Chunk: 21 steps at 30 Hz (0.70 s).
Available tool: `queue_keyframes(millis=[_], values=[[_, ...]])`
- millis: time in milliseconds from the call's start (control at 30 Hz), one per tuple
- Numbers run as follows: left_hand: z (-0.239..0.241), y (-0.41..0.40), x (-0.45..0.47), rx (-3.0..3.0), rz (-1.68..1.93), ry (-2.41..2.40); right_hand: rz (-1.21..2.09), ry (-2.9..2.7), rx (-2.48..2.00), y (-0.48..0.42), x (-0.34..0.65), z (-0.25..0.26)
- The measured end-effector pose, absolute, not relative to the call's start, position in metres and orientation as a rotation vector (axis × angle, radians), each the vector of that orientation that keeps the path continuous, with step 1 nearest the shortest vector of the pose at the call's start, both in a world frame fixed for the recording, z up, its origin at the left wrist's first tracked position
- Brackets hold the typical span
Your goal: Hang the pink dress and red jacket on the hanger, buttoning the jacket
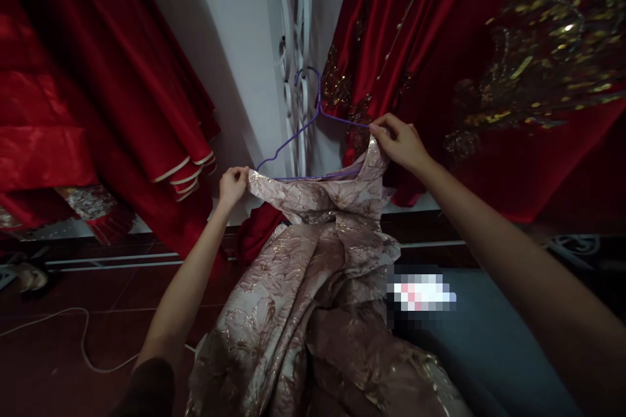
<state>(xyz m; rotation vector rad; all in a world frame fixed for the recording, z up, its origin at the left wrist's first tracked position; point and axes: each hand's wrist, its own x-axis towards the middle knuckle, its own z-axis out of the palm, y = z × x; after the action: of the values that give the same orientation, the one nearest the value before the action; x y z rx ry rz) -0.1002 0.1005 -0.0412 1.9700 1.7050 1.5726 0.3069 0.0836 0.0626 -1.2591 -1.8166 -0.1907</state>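
Observation:
A pale pink dress (293, 273) with a shiny floral pattern hangs on a purple wire hanger (317, 114), its skirt spreading toward me. My left hand (233, 186) pinches the dress at its left shoulder strap, by the hanger's left end. At the other shoulder, my right hand (400, 142) is closed on the strap where it meets the hanger's right arm. Between my hands the neckline is stretched out. The hanger's hook rises in front of a white metal scrollwork stand (293, 78); whether it is hooked there I cannot tell.
Red garments (137, 78) hang on the left, and red gowns with gold sequins (542, 45) on the right. A grey-blue surface (489, 345) lies at lower right beside a blurred-out bright patch. A white cable (88, 345) runs over the dark red floor (53, 378).

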Motion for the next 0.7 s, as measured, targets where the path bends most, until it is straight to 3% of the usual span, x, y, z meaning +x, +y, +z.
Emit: queue_keyframes(millis=[100,367,567,700], values=[[-0.052,0.101,-0.111,1.928,1.471,1.733,-0.149,-1.826,-1.25,0.083,0.307,0.063],[-0.081,0.085,-0.117,1.824,1.618,1.554,-0.12,-1.841,-1.239,0.083,0.31,0.067],[-0.064,0.085,-0.114,1.876,1.671,1.517,-0.108,-1.85,-1.25,0.08,0.311,0.071],[-0.024,0.093,-0.09,2.047,1.701,1.446,-0.042,-1.856,-1.193,0.088,0.308,0.062]])
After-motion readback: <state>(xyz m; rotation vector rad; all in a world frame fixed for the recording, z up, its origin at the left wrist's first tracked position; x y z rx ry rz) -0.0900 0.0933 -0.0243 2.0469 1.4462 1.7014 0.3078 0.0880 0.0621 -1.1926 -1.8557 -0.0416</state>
